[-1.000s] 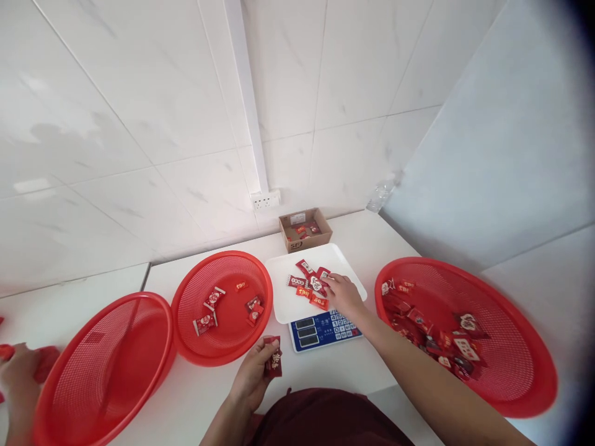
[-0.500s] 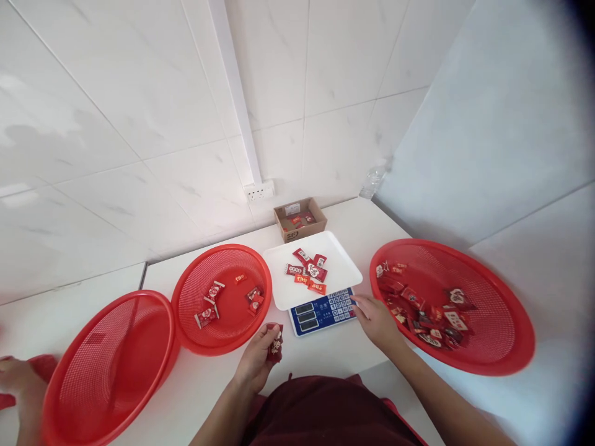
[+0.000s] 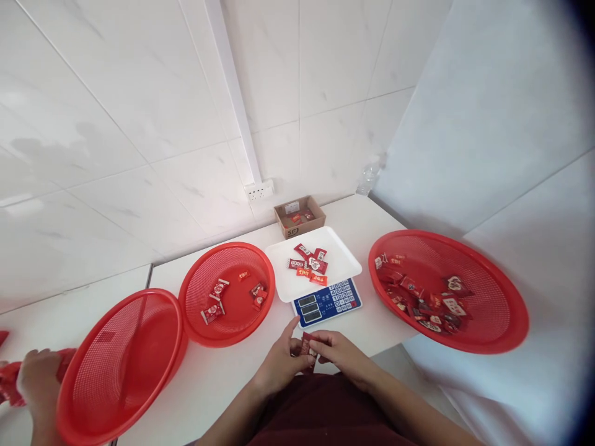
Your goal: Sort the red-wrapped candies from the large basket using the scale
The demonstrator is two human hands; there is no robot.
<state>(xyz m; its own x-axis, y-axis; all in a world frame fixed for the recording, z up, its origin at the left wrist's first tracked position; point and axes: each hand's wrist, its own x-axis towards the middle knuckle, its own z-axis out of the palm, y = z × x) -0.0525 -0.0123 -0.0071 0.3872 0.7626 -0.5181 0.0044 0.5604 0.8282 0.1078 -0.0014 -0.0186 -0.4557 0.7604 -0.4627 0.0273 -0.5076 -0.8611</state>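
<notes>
Close to my body, in front of the scale, my left hand [image 3: 284, 358] and my right hand [image 3: 343, 354] are together on a dark red wrapped snack packet [image 3: 307, 352]. The left thumb and fingers grip its side, while the right fingers pinch its upper part. Whether it is one packet or more I cannot tell. Just beyond stands a blue digital scale [image 3: 327, 305] with a white tray [image 3: 341, 272] on top. Several red snack packets [image 3: 312, 264] lie in a loose pile on that tray.
To the right, a red basket [image 3: 506, 316] holds many packets. Left of the scale, another red basket [image 3: 193, 291] has several packets; a third basket [image 3: 160, 378] stands beside it. A cardboard box [image 3: 302, 229] is by the wall. Another person's hand [image 3: 41, 375] grips red packaging at far left.
My right hand has left the scale's keypad and come to the packet in my left hand. My left hand has moved right. The other person's hand has shifted slightly right.
</notes>
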